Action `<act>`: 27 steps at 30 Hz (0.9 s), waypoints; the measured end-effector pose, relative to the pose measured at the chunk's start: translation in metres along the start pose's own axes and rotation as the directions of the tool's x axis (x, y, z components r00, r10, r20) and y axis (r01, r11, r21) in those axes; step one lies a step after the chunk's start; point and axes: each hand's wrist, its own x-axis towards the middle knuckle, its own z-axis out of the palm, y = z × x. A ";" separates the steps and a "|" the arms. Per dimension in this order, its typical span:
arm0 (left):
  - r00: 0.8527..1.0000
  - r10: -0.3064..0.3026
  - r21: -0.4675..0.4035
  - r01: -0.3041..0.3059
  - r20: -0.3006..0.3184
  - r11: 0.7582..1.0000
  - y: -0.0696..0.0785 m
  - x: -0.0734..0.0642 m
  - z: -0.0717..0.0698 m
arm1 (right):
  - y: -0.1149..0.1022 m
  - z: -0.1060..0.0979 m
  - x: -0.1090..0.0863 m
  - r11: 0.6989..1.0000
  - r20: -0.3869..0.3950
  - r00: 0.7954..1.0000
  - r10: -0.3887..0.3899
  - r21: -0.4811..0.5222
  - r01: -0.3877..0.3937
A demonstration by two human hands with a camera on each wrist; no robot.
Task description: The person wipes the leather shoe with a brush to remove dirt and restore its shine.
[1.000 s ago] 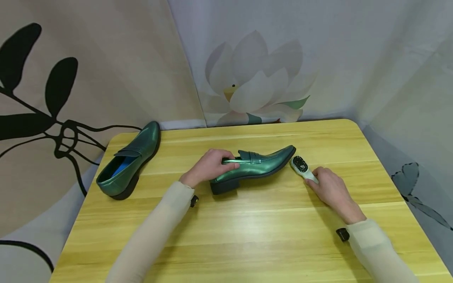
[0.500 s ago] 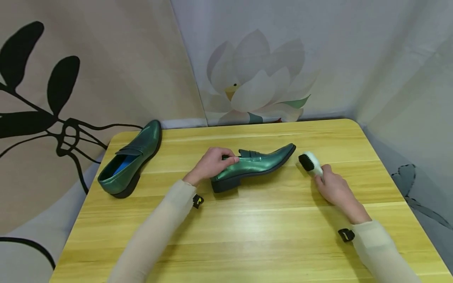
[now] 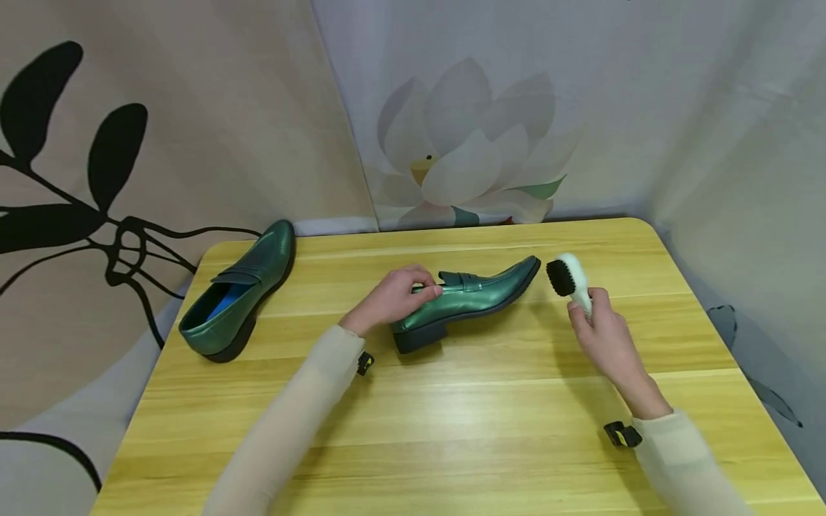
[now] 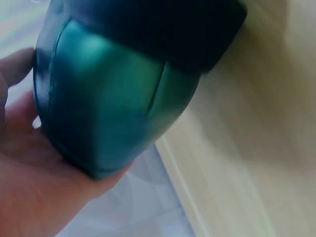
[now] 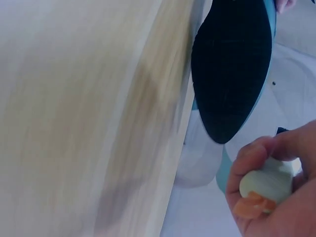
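Note:
A shiny green loafer [image 3: 480,295] is held at its opening by my left hand [image 3: 393,295], toe pointing right and tipped up. Its rounded back and dark heel fill much of the left wrist view, with the thumb and fingers at the rim [image 4: 42,103]. My right hand [image 3: 609,344] grips the pale handle of a shoe brush [image 3: 577,276] just beyond the toe. The black bristles face left toward the loafer, apart from it. In the right wrist view the black sole [image 5: 232,69] shows, and an orange loop [image 5: 253,205] hangs at the handle end [image 5: 269,182].
The matching green loafer [image 3: 254,283], blue inside, stands at the table's left back corner. A wooden table [image 3: 464,430] lies under both hands. Behind it hangs a pale curtain [image 3: 516,43] with a printed flower and dark leaves.
The right hand has raised the brush up off the table area and turned it so the bristles face left. The left hand has shifted slightly right with the loafer, its toe higher.

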 end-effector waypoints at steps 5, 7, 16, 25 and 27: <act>0.981 -0.009 0.034 0.002 0.193 0.999 -0.008 0.004 -0.013 | -0.009 0.010 -0.001 0.999 0.011 0.999 -0.042 0.007 0.042; 0.968 -0.019 0.040 0.009 0.252 0.999 -0.011 0.005 -0.015 | -0.010 0.014 -0.002 0.999 0.026 0.999 -0.047 0.006 0.047; 0.969 0.002 -0.081 0.019 0.248 0.997 -0.018 0.003 -0.017 | -0.018 0.022 -0.001 0.999 0.081 0.996 -0.034 0.018 0.033; 0.992 -0.003 -0.192 0.027 0.124 0.981 -0.021 0.007 -0.004 | -0.030 0.027 -0.002 0.998 0.059 0.997 -0.048 0.049 0.045; 0.994 -0.026 -0.200 0.047 0.108 0.979 -0.019 0.007 0.000 | -0.034 0.031 -0.003 0.997 0.051 0.997 -0.065 0.055 0.062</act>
